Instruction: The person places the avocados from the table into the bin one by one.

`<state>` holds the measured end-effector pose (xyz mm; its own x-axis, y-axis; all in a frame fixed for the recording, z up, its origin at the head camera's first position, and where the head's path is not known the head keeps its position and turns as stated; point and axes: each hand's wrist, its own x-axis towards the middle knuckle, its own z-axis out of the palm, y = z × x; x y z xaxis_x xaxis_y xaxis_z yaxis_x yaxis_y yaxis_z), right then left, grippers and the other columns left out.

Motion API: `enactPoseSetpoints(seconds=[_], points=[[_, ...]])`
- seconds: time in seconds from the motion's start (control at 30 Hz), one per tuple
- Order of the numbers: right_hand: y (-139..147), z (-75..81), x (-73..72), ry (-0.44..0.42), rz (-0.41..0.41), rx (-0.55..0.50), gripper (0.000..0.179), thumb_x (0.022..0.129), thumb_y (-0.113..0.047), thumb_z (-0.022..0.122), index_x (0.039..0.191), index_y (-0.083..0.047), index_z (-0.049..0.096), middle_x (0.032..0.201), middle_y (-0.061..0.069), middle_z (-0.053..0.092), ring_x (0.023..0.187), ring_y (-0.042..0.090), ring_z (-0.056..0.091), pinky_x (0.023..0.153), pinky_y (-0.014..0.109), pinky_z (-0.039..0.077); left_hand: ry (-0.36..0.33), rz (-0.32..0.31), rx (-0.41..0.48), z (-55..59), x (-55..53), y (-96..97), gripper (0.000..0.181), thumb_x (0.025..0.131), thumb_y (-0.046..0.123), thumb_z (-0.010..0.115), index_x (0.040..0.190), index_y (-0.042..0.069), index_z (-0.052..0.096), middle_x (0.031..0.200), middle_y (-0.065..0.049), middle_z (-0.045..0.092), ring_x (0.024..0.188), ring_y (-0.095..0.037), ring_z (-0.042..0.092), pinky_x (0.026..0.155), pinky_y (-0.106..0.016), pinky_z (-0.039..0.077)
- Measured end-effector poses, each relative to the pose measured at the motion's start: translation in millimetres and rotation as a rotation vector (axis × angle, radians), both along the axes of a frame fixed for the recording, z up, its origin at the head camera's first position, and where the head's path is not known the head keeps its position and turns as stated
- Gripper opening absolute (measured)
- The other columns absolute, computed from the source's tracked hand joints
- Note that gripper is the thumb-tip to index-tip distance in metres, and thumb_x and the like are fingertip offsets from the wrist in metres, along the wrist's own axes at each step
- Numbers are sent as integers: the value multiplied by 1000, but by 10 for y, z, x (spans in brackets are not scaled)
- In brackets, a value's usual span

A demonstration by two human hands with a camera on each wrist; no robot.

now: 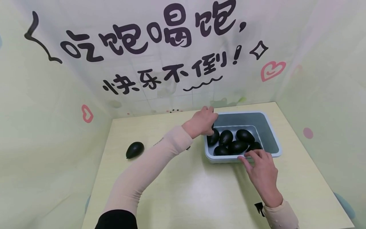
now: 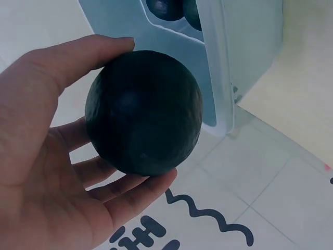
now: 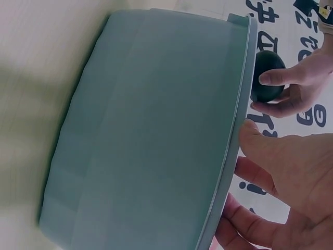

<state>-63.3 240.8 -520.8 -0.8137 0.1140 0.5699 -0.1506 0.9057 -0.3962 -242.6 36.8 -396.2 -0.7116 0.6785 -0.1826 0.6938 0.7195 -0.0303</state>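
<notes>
My left hand (image 1: pixel 203 121) is above the left end of a blue-grey plastic bin (image 1: pixel 271 136). In the left wrist view its thumb and fingers curl round a dark green avocado (image 2: pixel 143 112), mostly hidden by the hand in the head view. The same avocado (image 3: pixel 268 75) shows beyond the bin's rim in the right wrist view. With thumb outside and fingers over the inner side, my right hand (image 1: pixel 261 170) pinches the bin's near rim. Several dark avocados (image 1: pixel 238 147) lie inside the bin, mostly toward its near and left sides.
A single avocado (image 1: pixel 135 150) lies on the pale wooden table (image 1: pixel 177 187), left of my left forearm. Printed curtains (image 1: pixel 171 92) with large black characters close off the table's back and sides. The bin stands near the table's back right.
</notes>
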Motion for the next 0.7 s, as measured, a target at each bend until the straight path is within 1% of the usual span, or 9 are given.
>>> enactPoseSetpoints(seconds=[0.17,0.2,0.23,0.4,0.6,0.7], points=[[14,-23,6,-1,1,-3,77,97,-78,42,88,-10,78,97,15,69,97,43,64,40,44,42,-1,-22,-2,-10,91,83,36,95,32,75,123,9,70,133,-15,61,116,-30,58,85,-39,62],[15,-26,6,-1,1,-2,81,96,-79,37,87,-10,78,97,15,69,96,43,63,40,44,42,3,-22,-5,-19,104,100,35,95,31,75,123,10,70,132,-15,61,116,-30,57,84,-38,62],[20,-26,4,-2,2,-2,81,96,-79,37,87,-10,78,97,14,69,96,43,63,40,44,42,8,-21,-10,-25,112,121,35,95,31,75,123,10,70,133,-14,61,116,-29,57,84,-38,62],[44,-31,3,-5,10,6,79,96,-78,38,88,-10,78,97,15,69,96,43,63,40,42,41,24,-19,-34,-78,141,217,35,95,31,73,124,12,70,134,-13,60,116,-28,57,83,-37,62],[73,-47,-6,-8,14,7,78,95,-77,38,88,-10,78,98,14,68,96,42,63,41,42,42,25,-52,-61,-144,167,291,34,98,34,71,126,13,69,136,-12,60,118,-28,57,87,-35,60],[85,-50,-9,-8,19,14,72,95,-74,44,89,-10,78,98,15,69,95,42,63,41,41,42,20,-62,-71,-163,175,309,35,99,35,70,126,13,69,138,-12,60,121,-28,57,89,-35,60]])
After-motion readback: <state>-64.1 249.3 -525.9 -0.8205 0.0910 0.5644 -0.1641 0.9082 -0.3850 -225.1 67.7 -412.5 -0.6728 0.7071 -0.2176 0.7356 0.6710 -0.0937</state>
